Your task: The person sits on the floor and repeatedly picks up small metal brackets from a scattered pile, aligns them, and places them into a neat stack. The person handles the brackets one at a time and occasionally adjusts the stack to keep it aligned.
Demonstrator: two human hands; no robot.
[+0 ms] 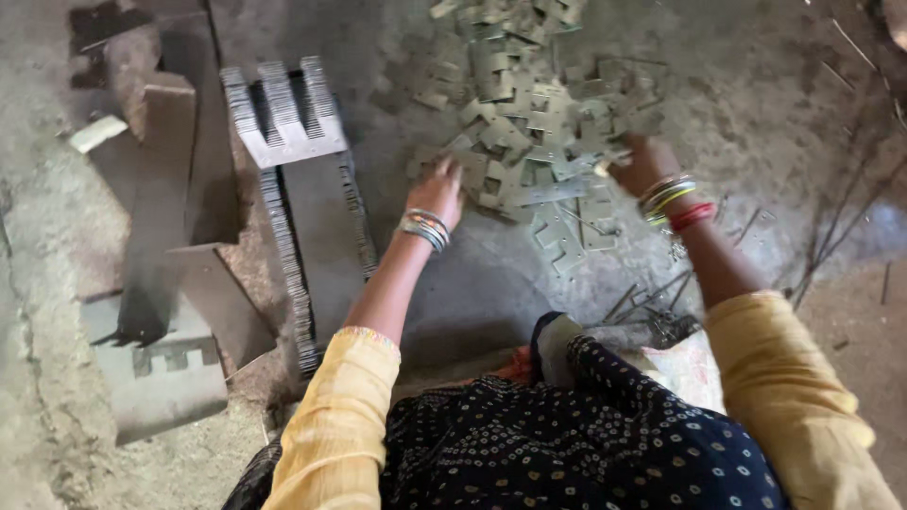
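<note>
the concrete floor (pixel 775 85) carries it all. at the left, long rows of stacked metal plates (pixel 316 217) stand packed on edge, several rows already built, with a comb-shaped batch (pixel 288 113) laid on top. ahead lies a loose heap of flat metal pieces (pixel 529 104), still large and unsorted, so by my judgement much is left. the left hand (pixel 439 194) rests fingers-down on the heap's near edge; whether it grips a piece i cannot tell. the right hand (pixel 642 162) is curled around a piece at the heap's right side.
</note>
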